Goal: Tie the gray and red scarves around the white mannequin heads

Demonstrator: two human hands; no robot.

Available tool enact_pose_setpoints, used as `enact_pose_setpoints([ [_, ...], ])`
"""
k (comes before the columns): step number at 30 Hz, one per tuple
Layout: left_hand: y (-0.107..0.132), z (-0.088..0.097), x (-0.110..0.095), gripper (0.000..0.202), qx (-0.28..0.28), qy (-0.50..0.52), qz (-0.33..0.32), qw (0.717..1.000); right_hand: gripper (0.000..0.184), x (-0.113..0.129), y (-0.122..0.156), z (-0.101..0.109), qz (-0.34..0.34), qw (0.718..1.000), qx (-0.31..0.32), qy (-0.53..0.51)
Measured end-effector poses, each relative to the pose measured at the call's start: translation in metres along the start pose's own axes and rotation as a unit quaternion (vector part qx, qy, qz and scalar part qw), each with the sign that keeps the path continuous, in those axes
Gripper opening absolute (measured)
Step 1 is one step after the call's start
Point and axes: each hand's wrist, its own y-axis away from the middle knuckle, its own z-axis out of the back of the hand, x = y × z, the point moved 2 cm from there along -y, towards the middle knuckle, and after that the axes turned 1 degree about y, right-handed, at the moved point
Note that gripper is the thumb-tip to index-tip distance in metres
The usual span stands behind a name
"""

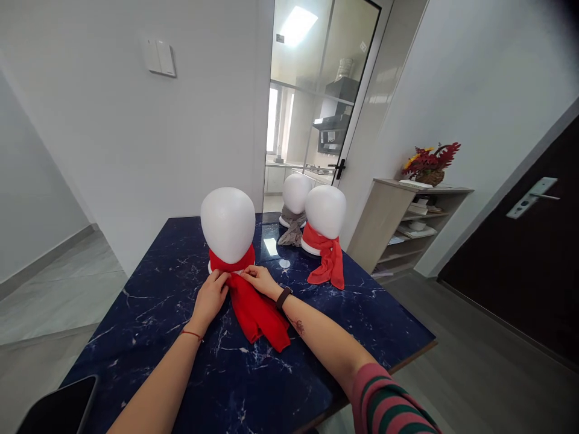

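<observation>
A white foam head (228, 223) stands on the dark blue marble table (181, 361) with a red scarf (253, 304) wrapped round its neck, the ends trailing toward me. My left hand (210, 297) pinches the scarf at the knot on the left side. On the knot's right side my right hand (261, 280), with a black wristband, grips the scarf too. Both hands have their fingers closed on the cloth just below the head.
Two more white heads stand farther back: one with a red scarf (326, 256), one with a grey scarf (292, 232). A dark phone (58, 407) lies at the table's near left corner. A shelf (407, 226) with flowers and a dark door (534, 241) are at the right.
</observation>
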Motion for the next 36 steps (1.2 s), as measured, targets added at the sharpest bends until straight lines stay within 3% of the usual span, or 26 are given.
enact_pose_setpoints([
  [11, 0.002, 0.0, -0.006, 0.005, 0.001, 0.005, 0.03, 1.0, 0.023, 0.0, 0.001, -0.001, 0.007, 1.0, -0.013, 0.002],
  [18, 0.002, -0.007, -0.001, 0.026, -0.016, 0.008, 0.061, 0.998, 0.021, 0.002, 0.002, -0.002, 0.005, 0.999, -0.006, 0.031],
  [26, 0.005, -0.011, -0.007, 0.02, 0.014, -0.048, 0.079, 0.996, 0.019, 0.007, 0.005, -0.003, -0.018, 1.0, 0.007, 0.001],
  [36, 0.005, 0.001, -0.003, 0.005, -0.104, 0.048, 0.138, 0.984, 0.021, 0.008, 0.004, -0.001, -0.021, 1.0, -0.01, -0.009],
])
